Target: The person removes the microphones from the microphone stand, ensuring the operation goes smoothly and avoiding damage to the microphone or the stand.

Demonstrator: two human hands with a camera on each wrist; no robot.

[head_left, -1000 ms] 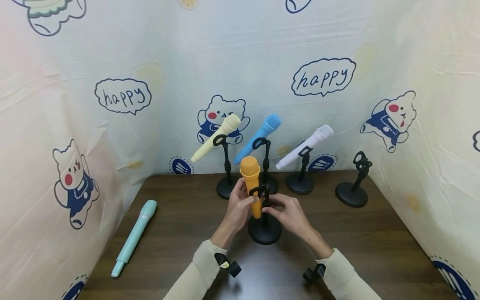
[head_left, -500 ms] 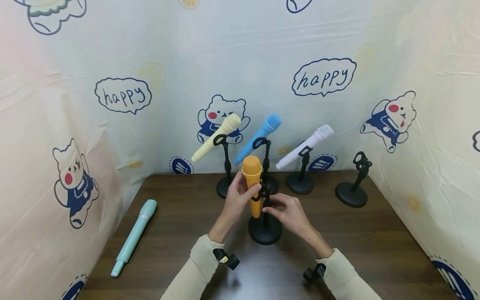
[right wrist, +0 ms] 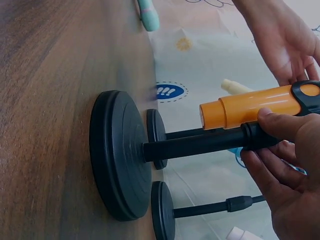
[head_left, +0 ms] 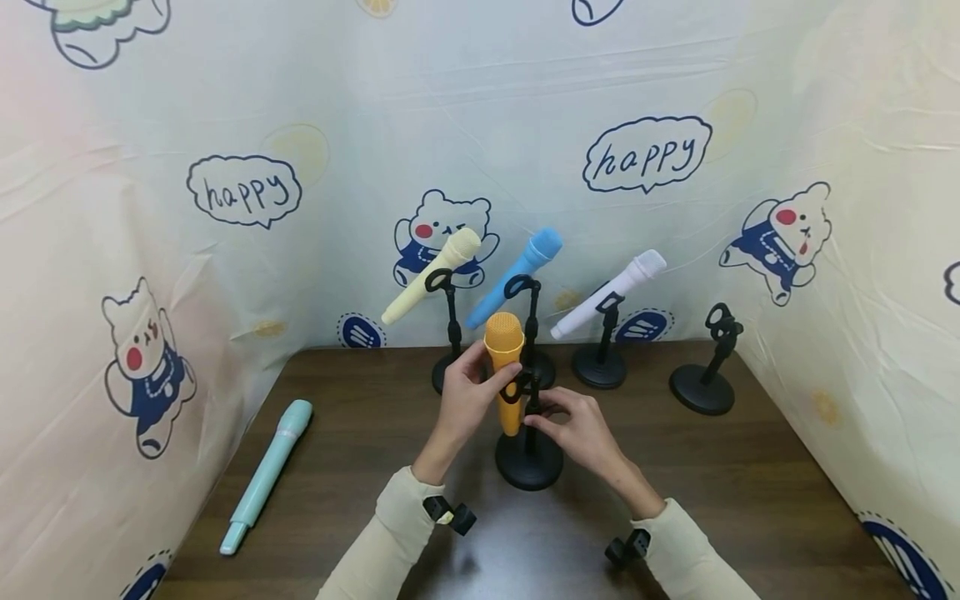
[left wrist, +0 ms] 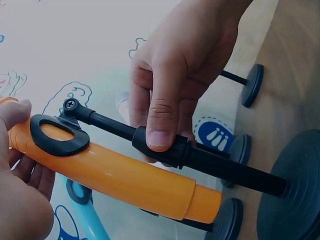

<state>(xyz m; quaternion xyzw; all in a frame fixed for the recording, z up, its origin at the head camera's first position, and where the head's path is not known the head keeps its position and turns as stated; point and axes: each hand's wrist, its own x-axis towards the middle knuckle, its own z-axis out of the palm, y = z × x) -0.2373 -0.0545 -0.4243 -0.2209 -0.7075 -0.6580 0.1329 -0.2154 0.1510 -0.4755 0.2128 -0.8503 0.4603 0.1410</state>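
Note:
In the head view an orange microphone (head_left: 504, 335) stands nearly upright, head up, at the middle of the table. My left hand (head_left: 463, 398) holds it just below the head, thumb across the front. The left wrist view has the black ring clip (left wrist: 80, 146) of a microphone stand (head_left: 528, 468) around the orange body. My right hand (head_left: 581, 427) pinches the collar (right wrist: 254, 136) on the stand's pole between thumb and fingers. The stand's round base rests on the table. The microphone's lower end hangs beside the pole, above the base.
Behind stand three more stands bearing a cream microphone (head_left: 433, 275), a blue microphone (head_left: 516, 277) and a white microphone (head_left: 609, 293). A bare stand (head_left: 703, 387) is at the back right. A mint microphone (head_left: 267, 475) lies on the table (head_left: 360, 467) at left.
My left hand has slid up the orange microphone toward its head, its thumb now higher. The microphone's head has shifted slightly right. My right hand keeps its place on the stand.

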